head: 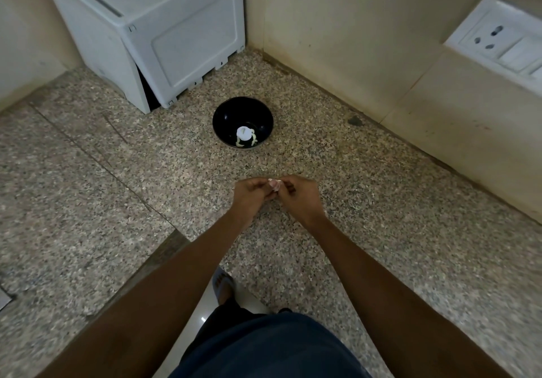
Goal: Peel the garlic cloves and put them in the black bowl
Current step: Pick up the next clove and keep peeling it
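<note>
In the head view, a garlic clove (275, 184) is pinched between the left hand (254, 195) and the right hand (300, 194) above the speckled counter (366, 201), short of the black bowl (227, 116), where peeled cloves (247, 141) already lie. Peeling appears under way; next, the skin must be stripped off and the clove carried forward to the bowl.

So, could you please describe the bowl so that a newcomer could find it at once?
Start at the white appliance in the counter's far corner. Just in front of it, to the right, stands the bowl. It is round, glossy black, with pale garlic inside.
</note>
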